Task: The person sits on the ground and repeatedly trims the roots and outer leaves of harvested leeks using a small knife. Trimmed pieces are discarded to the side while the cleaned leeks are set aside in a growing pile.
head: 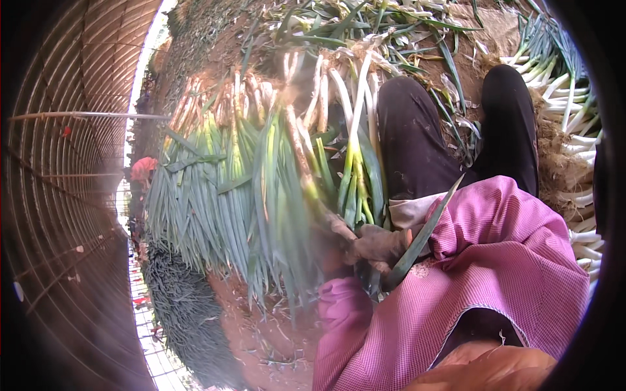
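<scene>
My right hand (384,244), in a dirty glove, closes around the green ends of a few leeks (359,127), whose white stems and roots point away from me. A loose green leaf (423,237) lies across its wrist. My left hand (338,256) is close beside it, blurred and partly hidden, so its grip is unclear. A brown-stemmed leek (301,159) slants down to the hands. Left of them lies a wide row of untrimmed leeks (210,195), with earthy roots at the top and long leaves toward me.
Cleaned white leeks (577,105) are piled at the right, beyond my dark-trousered knees (508,107). Stripped leaves and peelings (342,27) litter the soil ahead. A dark green leafy heap (183,313) lies lower left. The ribbed greenhouse frame (73,117) curves along the left.
</scene>
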`<state>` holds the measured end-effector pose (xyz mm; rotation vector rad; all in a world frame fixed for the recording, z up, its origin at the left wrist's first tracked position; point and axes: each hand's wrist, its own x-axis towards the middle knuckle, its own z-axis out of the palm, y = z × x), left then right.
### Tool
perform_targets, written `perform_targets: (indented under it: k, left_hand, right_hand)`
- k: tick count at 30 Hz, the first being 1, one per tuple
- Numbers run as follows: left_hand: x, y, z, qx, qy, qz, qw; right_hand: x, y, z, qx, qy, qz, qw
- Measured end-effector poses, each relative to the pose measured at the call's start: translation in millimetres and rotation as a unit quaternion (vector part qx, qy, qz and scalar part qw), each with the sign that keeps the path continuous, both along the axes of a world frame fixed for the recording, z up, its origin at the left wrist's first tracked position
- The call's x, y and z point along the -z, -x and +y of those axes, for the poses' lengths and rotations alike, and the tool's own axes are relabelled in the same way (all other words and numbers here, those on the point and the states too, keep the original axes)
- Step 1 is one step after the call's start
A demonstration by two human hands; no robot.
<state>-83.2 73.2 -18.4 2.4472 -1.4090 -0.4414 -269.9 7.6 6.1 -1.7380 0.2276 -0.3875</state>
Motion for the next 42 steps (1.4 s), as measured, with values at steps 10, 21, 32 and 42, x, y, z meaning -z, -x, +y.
perform_targets:
  k: [10,21,32,42]
  left_hand:
    - [-37.8,-38.7,-42.9,0.006,-0.035,-0.013,0.999]
    - [-25.6,-62.9,-143.9,0.035,-0.132,-0.147,0.980]
    - [-21.5,-48.6,-143.5,0.027,-0.096,-0.215,0.972]
    - [-23.1,-19.2,-121.9,0.042,0.114,-0.462,0.879]
  right_hand:
    - [-85.5,35.4,-36.7,0.042,-0.416,0.184,0.889]
    - [-23.9,5.4,-32.8,0.042,-0.196,0.153,0.968]
    - [-41.3,7.8,-58.1,0.056,-0.310,0.116,0.942]
    - [-31.5,12.1,-45.8,0.087,-0.367,0.186,0.907]
